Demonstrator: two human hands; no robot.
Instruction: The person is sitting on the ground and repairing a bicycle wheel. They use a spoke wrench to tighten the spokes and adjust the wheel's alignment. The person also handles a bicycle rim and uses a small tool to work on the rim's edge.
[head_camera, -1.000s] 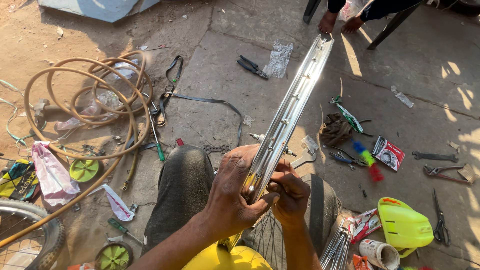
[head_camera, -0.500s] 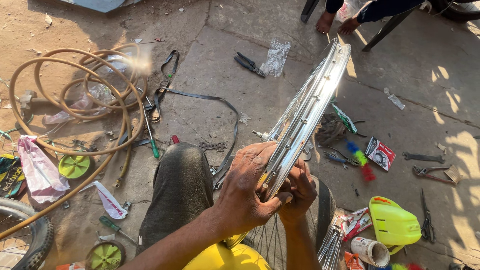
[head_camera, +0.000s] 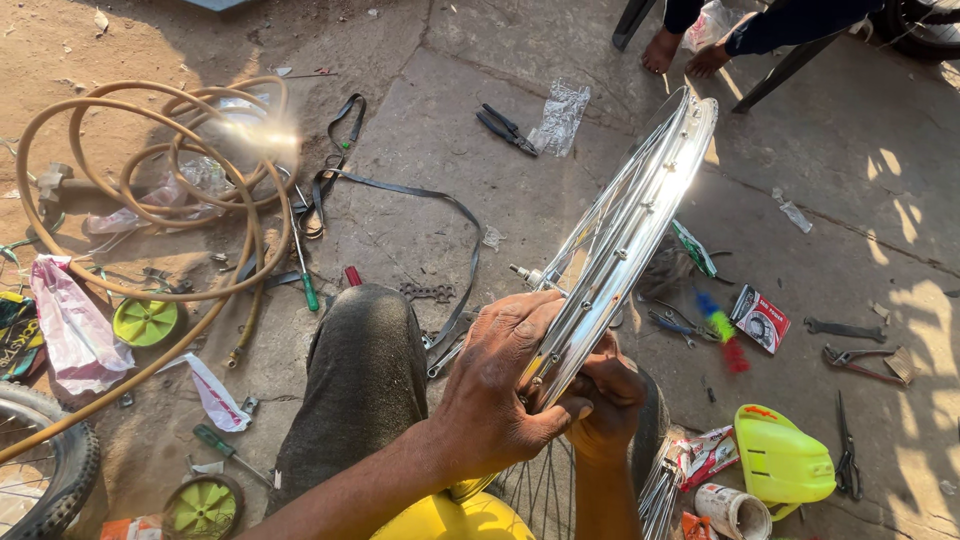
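Ground: I see a dusty concrete floor in hard sun, littered with tools and scraps.
Rim: a shiny metal wheel rim runs from the near centre up to the far right, edge-on to me, its spokes showing below the hands.
Left hand: my view has the left hand wrapped over the near part of the rim, fingers curled shut around it.
Right hand: the right hand sits just right of the rim, closed against it (whether it pinches something small I cannot tell).
Knee: a grey trouser knee lies just left of the hands.
Left side: a coiled tan hose lies far left, with a small green wheel nearer.
Centre: a black rubber strip trails past the knee; black pliers lie farther off.
Right side: a lime plastic cover sits near right, a spanner beyond it.
Far edge: another person's bare feet.
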